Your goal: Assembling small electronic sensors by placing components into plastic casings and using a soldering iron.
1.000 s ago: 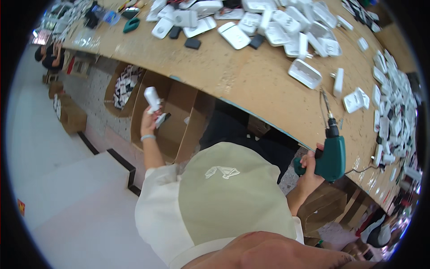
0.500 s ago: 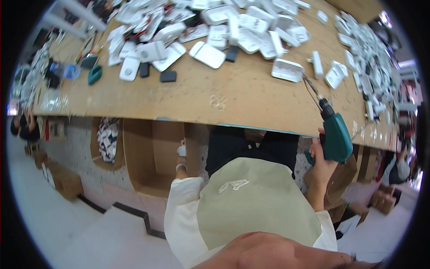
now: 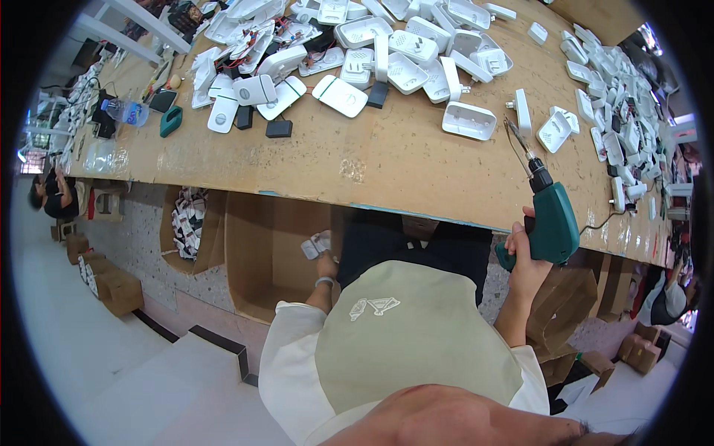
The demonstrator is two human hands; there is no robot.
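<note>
My right hand (image 3: 526,253) is closed round the handle of a green power drill (image 3: 556,223) with a black chuck. Its long thin bit points away from me, and the tip is over the table beside an upturned white plastic shell (image 3: 469,121). Low on the left, below the table edge, my left hand (image 3: 326,264) is closed on a small white plastic part (image 3: 316,244). That hand is at the right side of an open cardboard box (image 3: 249,245), and my fingers are partly hidden.
White plastic housings (image 3: 405,52) lie heaped at the back of the table (image 3: 297,163), with another pile (image 3: 617,119) at right. Several black blocks (image 3: 279,129), a green tool piece (image 3: 171,121) and a plastic bottle (image 3: 126,111) lie left. A filled carton (image 3: 190,227) stands below.
My left hand has shifted rightward in the view with the white part. The drill tip has come away slightly from the white shell's right end. The whole view has turned a little.
</note>
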